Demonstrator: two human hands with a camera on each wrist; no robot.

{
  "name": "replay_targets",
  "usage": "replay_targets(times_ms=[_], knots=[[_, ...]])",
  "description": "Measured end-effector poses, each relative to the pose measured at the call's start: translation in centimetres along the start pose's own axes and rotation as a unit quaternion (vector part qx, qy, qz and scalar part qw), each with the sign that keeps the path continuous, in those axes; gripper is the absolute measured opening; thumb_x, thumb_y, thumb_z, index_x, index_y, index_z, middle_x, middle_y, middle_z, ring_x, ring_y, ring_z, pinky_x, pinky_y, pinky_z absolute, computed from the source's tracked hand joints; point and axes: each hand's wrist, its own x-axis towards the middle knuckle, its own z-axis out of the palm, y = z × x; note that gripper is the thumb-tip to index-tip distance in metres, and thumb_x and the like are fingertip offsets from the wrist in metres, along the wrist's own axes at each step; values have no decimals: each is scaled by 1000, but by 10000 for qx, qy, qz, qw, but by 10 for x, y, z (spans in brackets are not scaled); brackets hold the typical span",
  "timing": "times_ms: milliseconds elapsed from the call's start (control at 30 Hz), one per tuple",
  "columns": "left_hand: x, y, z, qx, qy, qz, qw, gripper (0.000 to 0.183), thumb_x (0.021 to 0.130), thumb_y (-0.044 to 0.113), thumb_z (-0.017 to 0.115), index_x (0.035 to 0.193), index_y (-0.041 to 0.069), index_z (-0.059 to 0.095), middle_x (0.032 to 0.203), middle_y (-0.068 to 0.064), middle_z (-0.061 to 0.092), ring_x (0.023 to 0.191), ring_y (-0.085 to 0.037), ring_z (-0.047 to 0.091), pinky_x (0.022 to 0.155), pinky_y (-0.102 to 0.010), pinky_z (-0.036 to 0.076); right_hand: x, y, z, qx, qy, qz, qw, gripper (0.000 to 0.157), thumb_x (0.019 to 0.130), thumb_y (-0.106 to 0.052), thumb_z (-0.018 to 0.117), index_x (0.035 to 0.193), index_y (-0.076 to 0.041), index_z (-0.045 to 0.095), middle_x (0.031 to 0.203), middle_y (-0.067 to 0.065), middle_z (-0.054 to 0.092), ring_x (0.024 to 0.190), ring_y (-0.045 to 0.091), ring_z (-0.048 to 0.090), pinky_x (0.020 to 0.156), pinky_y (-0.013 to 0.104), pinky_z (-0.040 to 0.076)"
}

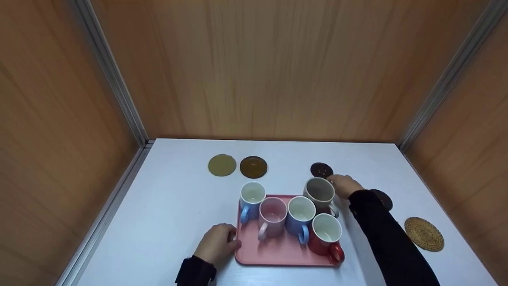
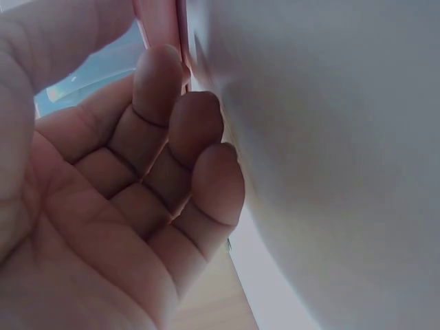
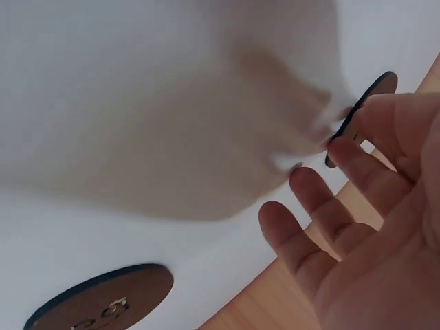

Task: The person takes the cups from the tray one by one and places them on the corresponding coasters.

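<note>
A pink tray (image 1: 274, 254) carries several mugs. My left hand (image 1: 217, 244) grips its left rim; in the left wrist view the curled fingers (image 2: 196, 124) lie by the pink edge. On the tray stand a blue mug (image 1: 251, 208) at the back left, a pink mug (image 1: 273, 222), a second blue mug (image 1: 298, 222), a grey mug (image 1: 320, 198) at the back right and a red mug (image 1: 323, 242) at the front right. Beyond the grey mug, my right hand (image 1: 344, 185) touches the near edge of a dark round coaster (image 1: 321, 170) with thumb and forefinger, other fingers loosely extended.
An olive coaster (image 1: 222, 165) and a brown one (image 1: 254, 167) lie behind the tray. To the right are another dark coaster (image 1: 385, 199), partly covered by the sleeve (image 1: 381, 234), and a woven coaster (image 1: 424, 234). Wooden panels (image 1: 254, 71) wall the white table (image 1: 174, 190).
</note>
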Motion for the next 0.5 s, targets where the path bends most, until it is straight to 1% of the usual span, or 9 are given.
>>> replay_targets(times_ms=[100, 200, 333, 400, 500], knots=[[-2, 1, -1, -8, 47, 68, 10000, 14, 88, 16, 83, 96, 6, 78, 72, 2, 58, 69, -15, 52, 62, -31, 41, 6, -3, 0, 98, -38, -248, 9996, 26, 103, -30, 59, 110, -15, 79, 122, 13, 78, 125, 42, 68, 117, 71, 37], [-5, 1, -1, 43, 171, 242, 9996, 11, 86, 15, 82, 91, 7, 76, 71, 3, 57, 67, -14, 50, 61, -30, 41, 11, -5, -3, 280, -179, -305, 9990, 31, 104, -32, 57, 116, -13, 78, 126, 16, 77, 126, 42, 68, 116, 67, 41], [-8, 1, 1, 60, 269, 382, 9989, 10, 84, 15, 82, 88, 8, 74, 70, 4, 55, 65, -12, 48, 60, -29, 40, 12, -7, -11, 399, -343, -375, 9979, 34, 105, -27, 61, 127, -6, 74, 132, 22, 73, 130, 48, 64, 113, 62, 46], [-10, 0, 1, 46, 293, 421, 9987, 10, 84, 15, 81, 87, 9, 74, 70, 5, 55, 65, -11, 48, 60, -29, 39, 12, -8, -15, 430, -401, -415, 9974, 36, 105, -24, 63, 133, -3, 71, 135, 25, 70, 134, 50, 60, 116, 63, 44], [-13, 0, 2, 66, 331, 450, 9984, 9, 84, 15, 81, 86, 10, 73, 69, 6, 53, 64, -11, 47, 60, -29, 39, 12, -14, -20, 510, -525, -474, 9962, 38, 106, -24, 63, 135, -1, 69, 137, 28, 69, 136, 51, 58, 116, 64, 43]])
